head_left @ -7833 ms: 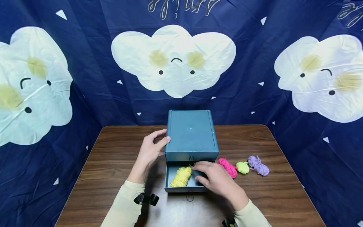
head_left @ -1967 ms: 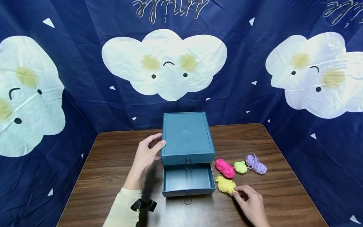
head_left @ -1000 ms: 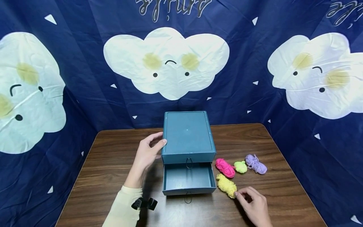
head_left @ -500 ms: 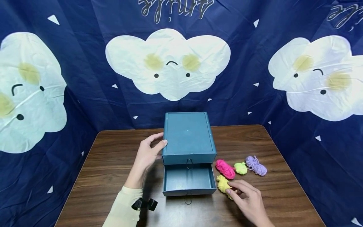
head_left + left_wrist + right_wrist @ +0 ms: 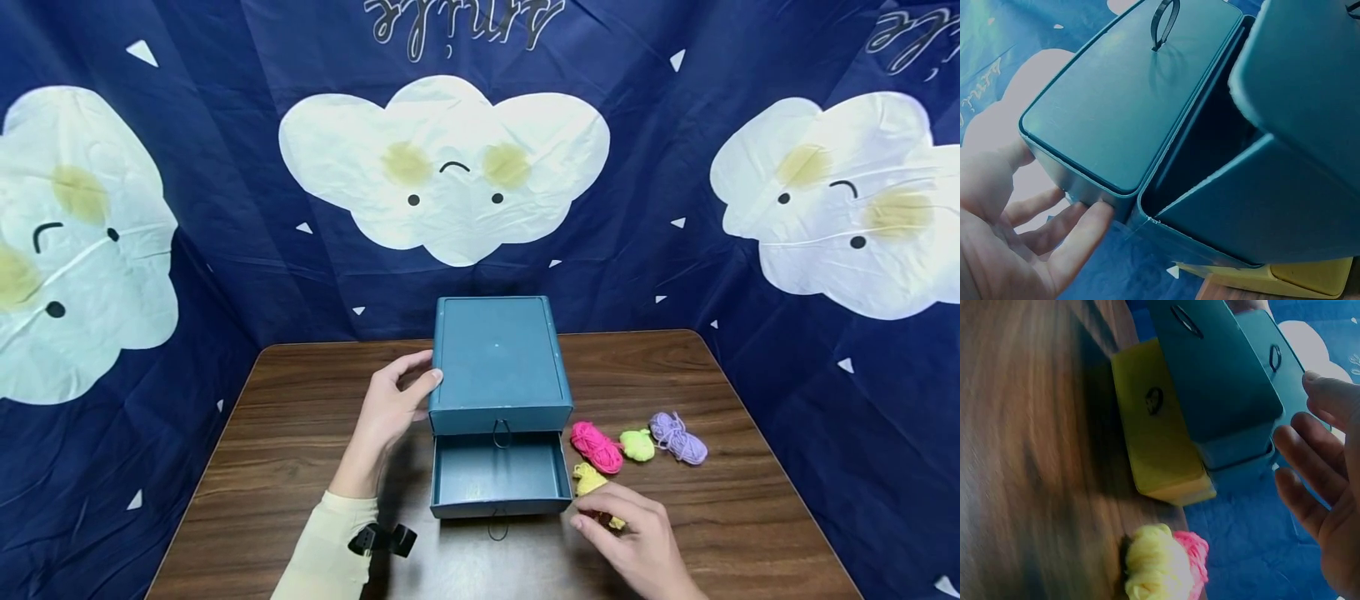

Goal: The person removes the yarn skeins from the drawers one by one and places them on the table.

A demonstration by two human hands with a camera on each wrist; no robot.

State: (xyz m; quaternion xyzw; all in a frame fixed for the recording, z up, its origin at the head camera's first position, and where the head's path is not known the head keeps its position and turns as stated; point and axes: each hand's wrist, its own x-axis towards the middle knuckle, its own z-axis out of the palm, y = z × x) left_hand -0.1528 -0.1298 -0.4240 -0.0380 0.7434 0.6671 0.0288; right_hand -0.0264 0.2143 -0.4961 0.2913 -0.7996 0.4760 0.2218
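A blue-green drawer box point(image 5: 495, 350) stands at the back middle of the table, its lower blue-green drawer point(image 5: 501, 479) pulled out with a bare floor. My left hand point(image 5: 393, 400) steadies the box's left side; in the left wrist view its fingertips point(image 5: 1094, 215) rest against the side wall. A yellow yarn skein point(image 5: 587, 478) lies right of the drawer, partly covered in the head view by my right hand point(image 5: 630, 537). That hand hovers over the yarn near the drawer's front right corner. In the right wrist view its fingers are loosely bent, apart from the yarn point(image 5: 1157, 565).
A pink skein point(image 5: 597, 447), a lime green ball point(image 5: 637, 445) and a purple skein point(image 5: 678, 437) lie in a row right of the box. Below the open drawer, a yellow drawer point(image 5: 1157, 415) is closed. Blue cloth point(image 5: 360, 275) with cloud prints hangs behind the table.
Earlier the yellow skein lay inside the drawer; now it is on the table to the right. My right hand has let go of it and shifted left. The left hand stays on the box.
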